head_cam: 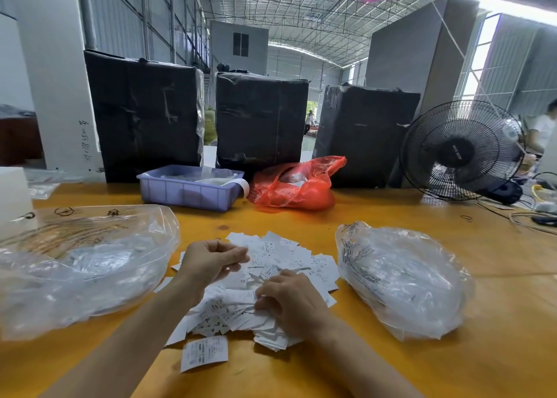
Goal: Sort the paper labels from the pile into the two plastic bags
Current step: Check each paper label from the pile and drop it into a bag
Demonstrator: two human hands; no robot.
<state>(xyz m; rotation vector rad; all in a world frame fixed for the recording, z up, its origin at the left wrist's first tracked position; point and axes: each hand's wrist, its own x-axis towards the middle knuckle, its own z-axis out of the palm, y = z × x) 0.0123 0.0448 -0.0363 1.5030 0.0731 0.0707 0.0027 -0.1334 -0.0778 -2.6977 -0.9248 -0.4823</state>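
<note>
A pile of small white printed paper labels [289, 259] lies on the orange table [452, 364] in front of me. My left hand [211, 260] hovers over the pile's left side, fingers curled and pinching a label. My right hand [289, 301] rests on the pile's near side with its fingertips pressed on labels. A large clear plastic bag [81, 265] holding labels lies to the left. A smaller clear plastic bag [401, 277], also filled with labels, lies to the right. One loose label [205, 352] sits near the front.
A purple plastic tray [190, 191] and a red plastic bag [295, 186] stand behind the pile. Three black wrapped boxes [262, 120] line the table's far edge. A black fan [461, 150] and cables [530, 216] occupy the far right.
</note>
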